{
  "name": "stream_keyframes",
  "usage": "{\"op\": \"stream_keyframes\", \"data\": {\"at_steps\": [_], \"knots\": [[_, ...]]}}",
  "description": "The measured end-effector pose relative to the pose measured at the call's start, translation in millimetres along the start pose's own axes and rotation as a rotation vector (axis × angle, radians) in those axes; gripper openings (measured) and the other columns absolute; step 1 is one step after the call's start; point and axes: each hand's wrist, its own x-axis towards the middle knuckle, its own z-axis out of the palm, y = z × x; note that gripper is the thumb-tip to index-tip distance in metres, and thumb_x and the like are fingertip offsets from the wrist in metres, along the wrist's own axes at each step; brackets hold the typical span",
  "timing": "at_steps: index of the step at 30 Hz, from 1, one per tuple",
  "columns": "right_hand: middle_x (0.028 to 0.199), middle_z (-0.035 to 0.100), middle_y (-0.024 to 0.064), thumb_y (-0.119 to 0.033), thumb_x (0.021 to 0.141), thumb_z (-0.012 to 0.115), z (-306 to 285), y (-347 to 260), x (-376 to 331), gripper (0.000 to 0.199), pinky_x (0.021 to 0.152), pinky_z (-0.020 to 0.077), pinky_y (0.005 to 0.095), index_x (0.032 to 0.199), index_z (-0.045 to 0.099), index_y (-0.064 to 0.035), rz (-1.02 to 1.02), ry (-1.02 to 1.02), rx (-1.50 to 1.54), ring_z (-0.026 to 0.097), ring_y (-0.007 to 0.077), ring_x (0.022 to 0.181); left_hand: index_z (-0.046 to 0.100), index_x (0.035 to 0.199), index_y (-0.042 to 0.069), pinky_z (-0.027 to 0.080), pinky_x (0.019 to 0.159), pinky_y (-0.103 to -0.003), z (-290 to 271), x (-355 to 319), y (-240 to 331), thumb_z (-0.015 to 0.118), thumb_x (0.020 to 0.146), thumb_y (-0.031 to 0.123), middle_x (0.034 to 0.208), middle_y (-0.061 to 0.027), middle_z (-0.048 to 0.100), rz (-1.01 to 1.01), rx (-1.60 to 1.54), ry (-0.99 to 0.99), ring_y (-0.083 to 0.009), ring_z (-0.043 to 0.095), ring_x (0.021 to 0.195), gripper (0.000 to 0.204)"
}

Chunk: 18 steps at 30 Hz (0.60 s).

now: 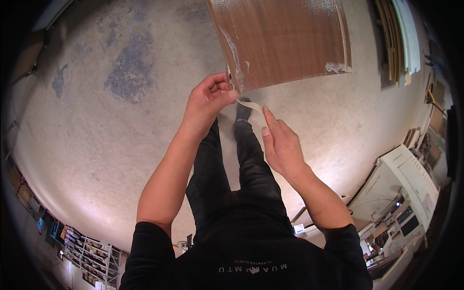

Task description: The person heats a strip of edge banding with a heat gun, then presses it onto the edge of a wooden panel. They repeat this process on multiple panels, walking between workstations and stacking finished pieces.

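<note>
Below the brown wooden panel (pixel 282 41), left hand (pixel 207 104) pinches its corner while right hand (pixel 280 145) grips a pale tape strip (pixel 251 104).

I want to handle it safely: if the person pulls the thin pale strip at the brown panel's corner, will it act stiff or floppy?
The pale strip is probably floppy: it curves between the left hand and right hand. It seems light and may tear, being very thin. The brown panel looks stiffer.

Glossy wood-veneer panel (pixel 282 41) – pale film residue, thin paper-like strip (pixel 252 105), matt rough concrete floor (pixel 111 121)
</note>
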Motion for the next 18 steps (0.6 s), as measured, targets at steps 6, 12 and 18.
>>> {"op": "stream_keyframes", "data": {"at_steps": [6,12,18], "knots": [[0.086,0.06,0.0185,-0.011,0.093,0.056,7.3,-6.7,-1.9,0.046,0.071,0.0508,0.0454,0.138,0.049,-0.0014,0.059,-0.064,0.024,0.06,0.0374,0.077,0.056,0.125,-0.002,0.049,0.087,-0.027,-1.9,0.8,2.7,0.067,0.089,0.008,0.102,-0.0021,0.064,-0.022,0.01,-0.001,-0.0108,0.06,0.093,0.039],[0.087,0.06,0.0197,-0.012,0.094,0.055,8.5,-8.0,0.8,0.046,0.073,0.0508,0.0463,0.138,0.049,-0.0014,0.091,-0.085,0.027,0.061,0.0387,0.079,0.059,0.121,-0.002,0.048,0.085,-0.026,0.3,1.5,3.1,0.066,0.088,0.005,0.101,-0.0022,0.065,-0.017,0.022,0.029,-0.01,0.061,0.09,0.034],[0.092,0.062,0.022,-0.013,0.095,0.053,8.8,-7.3,2.1,0.045,0.076,0.0507,0.0472,0.138,0.048,-0.0008,0.123,-0.093,0.076,0.062,0.0406,0.084,0.059,0.118,-0.004,0.049,0.084,-0.023,4.1,1.0,4.2,0.069,0.085,0.001,0.098,-0.0015,0.063,-0.042,-0.018,0.097,-0.0081,0.06,0.089,0.035]]}}
